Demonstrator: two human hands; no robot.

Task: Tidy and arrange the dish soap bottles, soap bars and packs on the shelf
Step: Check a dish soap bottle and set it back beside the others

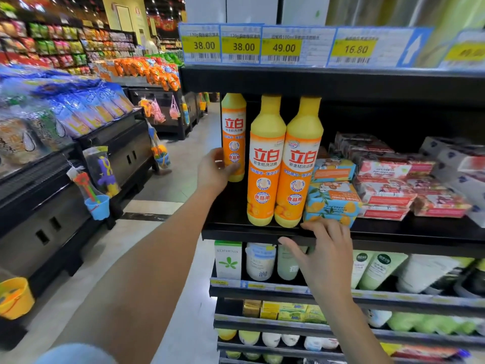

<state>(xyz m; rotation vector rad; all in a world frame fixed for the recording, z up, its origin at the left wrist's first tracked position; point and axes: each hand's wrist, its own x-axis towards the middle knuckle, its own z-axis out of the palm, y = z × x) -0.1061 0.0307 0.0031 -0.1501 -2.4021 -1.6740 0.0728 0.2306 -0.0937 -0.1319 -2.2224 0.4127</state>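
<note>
Our left hand (214,172) grips the tall orange-and-yellow plastic dish-soap bottle (233,137), probably to align it. Our right hand (322,253) hovers, fingers spread, by the blue citrus-printed soap box (332,200).

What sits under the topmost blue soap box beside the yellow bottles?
A second blue soap box, then a third blue soap box on the black shelf. The right hand hides the third's lower edge.
</note>
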